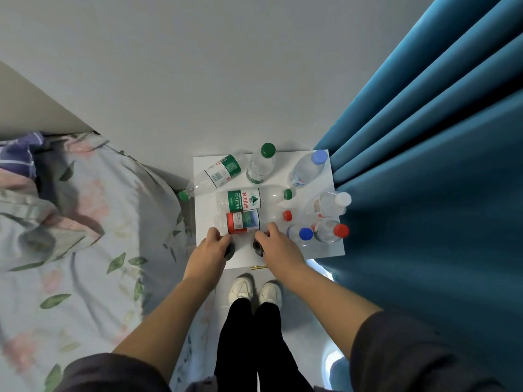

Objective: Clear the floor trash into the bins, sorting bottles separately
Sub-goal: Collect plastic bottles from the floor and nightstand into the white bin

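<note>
Several clear plastic bottles crowd a white bedside cabinet. A red-labelled bottle lies on its side nearest me, with a green-labelled bottle lying behind it. Another green-labelled bottle lies aslant over the cabinet's left edge. A green-capped bottle stands at the back. My left hand and my right hand are at the front edge, fingertips against the red-labelled bottle. Each hand is curled over a small dark round object; I cannot tell what these are.
Upright bottles with lilac, white, red and blue caps stand along the right side. A teal curtain hangs right against the cabinet. A bed with floral bedding is on the left. My shoes stand below.
</note>
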### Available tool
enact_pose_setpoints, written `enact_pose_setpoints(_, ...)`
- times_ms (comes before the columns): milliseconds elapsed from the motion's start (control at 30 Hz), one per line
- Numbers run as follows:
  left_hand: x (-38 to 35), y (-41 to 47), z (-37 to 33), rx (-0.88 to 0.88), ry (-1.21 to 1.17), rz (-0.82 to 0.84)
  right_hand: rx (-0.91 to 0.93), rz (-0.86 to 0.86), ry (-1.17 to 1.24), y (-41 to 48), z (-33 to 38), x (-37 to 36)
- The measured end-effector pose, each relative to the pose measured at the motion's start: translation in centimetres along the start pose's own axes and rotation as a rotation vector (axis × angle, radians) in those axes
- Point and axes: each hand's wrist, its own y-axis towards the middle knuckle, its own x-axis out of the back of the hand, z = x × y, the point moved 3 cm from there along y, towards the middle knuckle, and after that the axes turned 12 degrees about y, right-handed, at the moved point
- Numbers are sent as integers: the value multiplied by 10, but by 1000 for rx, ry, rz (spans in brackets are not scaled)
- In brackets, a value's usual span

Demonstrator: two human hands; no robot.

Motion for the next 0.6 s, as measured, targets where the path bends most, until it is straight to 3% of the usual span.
enact_pose_setpoints(600, 75, -61, -45, -89, -59, -43, -26, -115, 94, -95, 24, 70)
